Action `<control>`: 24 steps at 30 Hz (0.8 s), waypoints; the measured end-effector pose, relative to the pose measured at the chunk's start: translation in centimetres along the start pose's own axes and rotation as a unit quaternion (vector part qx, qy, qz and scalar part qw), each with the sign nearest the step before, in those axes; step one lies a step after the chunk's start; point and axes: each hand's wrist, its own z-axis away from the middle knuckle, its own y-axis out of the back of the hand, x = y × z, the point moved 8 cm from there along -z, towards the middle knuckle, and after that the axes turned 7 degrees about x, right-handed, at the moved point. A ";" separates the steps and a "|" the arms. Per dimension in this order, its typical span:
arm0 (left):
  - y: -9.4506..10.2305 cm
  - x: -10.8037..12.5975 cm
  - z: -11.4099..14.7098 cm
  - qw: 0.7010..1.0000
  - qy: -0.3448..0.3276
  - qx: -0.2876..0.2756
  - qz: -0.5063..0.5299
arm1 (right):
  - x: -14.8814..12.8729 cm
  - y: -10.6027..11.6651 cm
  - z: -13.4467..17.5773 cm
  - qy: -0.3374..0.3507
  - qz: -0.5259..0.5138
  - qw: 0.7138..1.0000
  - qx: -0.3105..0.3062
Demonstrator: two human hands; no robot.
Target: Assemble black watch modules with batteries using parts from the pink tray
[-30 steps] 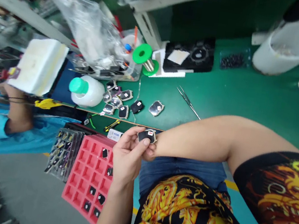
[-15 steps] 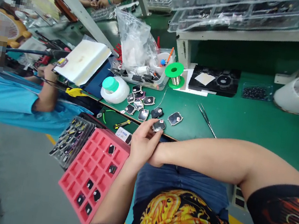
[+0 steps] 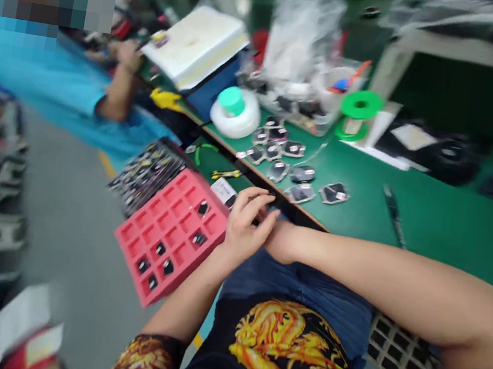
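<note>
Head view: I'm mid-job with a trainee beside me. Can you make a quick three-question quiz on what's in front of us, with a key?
1. Multiple choice. What stands right beside the cluster of watch-like parts on the green bench?
A) the tweezers
B) the white bottle
C) the yellow cutter

2. True or false. Every compartment of the pink tray holds a dark part.

3. Short answer. Which of the two hands is nearer the pink tray: the left hand or the right hand?

Key: 1. B. 2. False; several compartments have nothing in them. 3. The left hand.
</note>
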 end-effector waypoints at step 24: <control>13.5 -22.3 7.1 0.898 0.282 -0.066 -0.331 | 3.1 -2.9 -1.9 -0.026 0.128 0.991 -0.033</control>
